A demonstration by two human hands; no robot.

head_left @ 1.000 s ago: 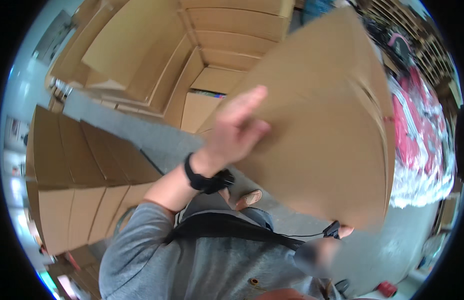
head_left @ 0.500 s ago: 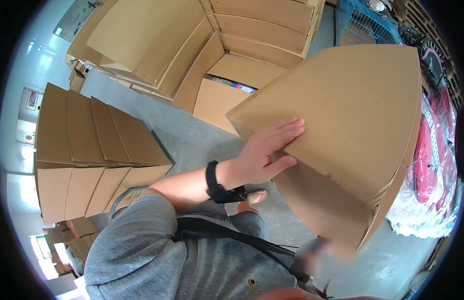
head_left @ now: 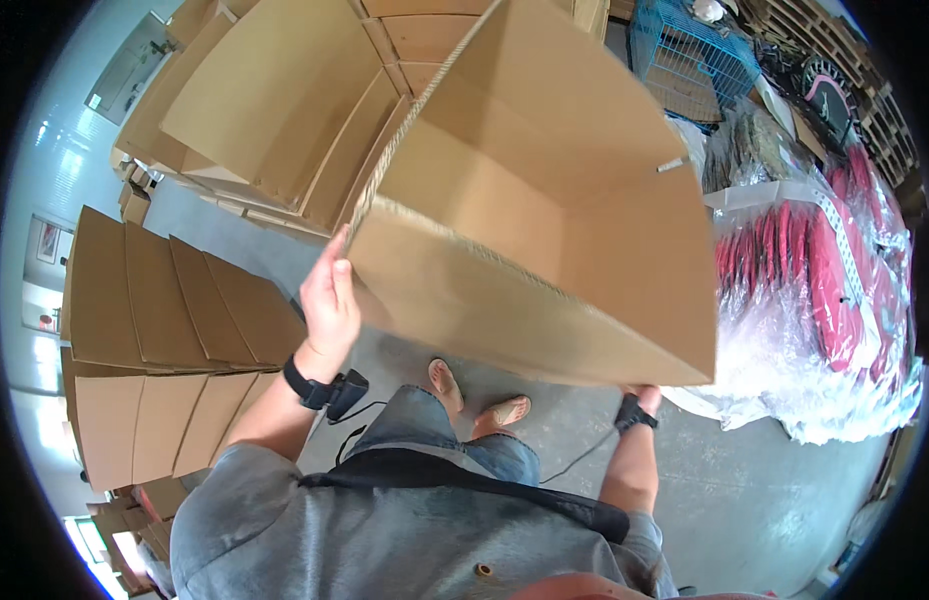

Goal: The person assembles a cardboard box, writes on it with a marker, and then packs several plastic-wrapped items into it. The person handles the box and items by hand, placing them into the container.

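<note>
- Open cardboard carton (head_left: 504,315): aloft in front of the person, above the floor (head_left: 724,490), tilted so that its open mouth and inner walls face the wearer. The 2 hands are its only visible support.
- Left hand (head_left: 329,300): at the near left corner. The fingers bear against that corner, with the thumb close by; how far they wrap around cannot be told. Risk: a shallow hold on smooth board could slide, letting this side drop.
- Right hand (head_left: 644,396): at the lower edge, near the right corner. Its fingers are mostly hidden by the board; whether they pinch or merely prop it, I cannot tell. Risk: if they only prop, the carton could roll toward the wearer.
- Carton walls: unbraced at the open rim. Uneven pull from the 2 hands could buckle or skew them.
- Cable (head_left: 579,466) at the right wrist: hangs slack below the carton. A corner could snag it during a turn.
- Right side: plastic-wrapped red goods (head_left: 784,280) lie near the carton's right wall. A wide swing could catch the film.
- Left side: a row of cartons (head_left: 174,400) stands near the left forearm; an elbow could knock it.
- Feet: 2 sandals (head_left: 509,410) show below; a slip could land the carton there.
</note>
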